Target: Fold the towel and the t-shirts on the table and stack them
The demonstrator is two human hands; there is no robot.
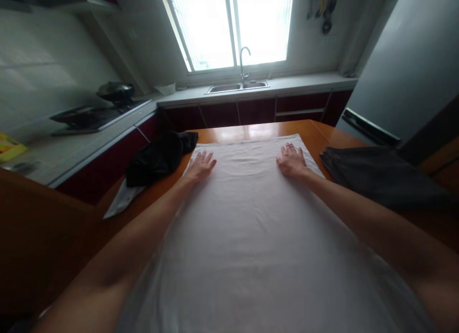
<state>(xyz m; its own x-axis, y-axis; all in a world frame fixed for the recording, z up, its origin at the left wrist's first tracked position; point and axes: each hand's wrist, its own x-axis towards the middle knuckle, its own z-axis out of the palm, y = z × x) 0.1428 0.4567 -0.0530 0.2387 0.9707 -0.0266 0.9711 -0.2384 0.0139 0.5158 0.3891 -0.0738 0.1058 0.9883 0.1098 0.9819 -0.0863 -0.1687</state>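
A large white cloth point(247, 208) lies spread over the wooden table point(247, 131), with small wrinkles across its middle. Near its far left corner, my left hand point(201, 165) rests flat with the fingers stretched out. My right hand point(291, 160) presses on the far right part of the cloth, fingers spread and palm down. Neither hand grips anything. Toward me the cloth runs to the bottom of the view, so its near edge cannot be seen. Whether it is a garment or a sheet is not clear.
Dark crumpled fabric point(158, 156) lies on the table's left, over a white sheet-like item point(122, 199). Folded dark grey fabric point(376, 172) sits at the right. Beyond are a sink point(224, 88), a stove point(96, 117) with pans, and a fridge point(401, 60).
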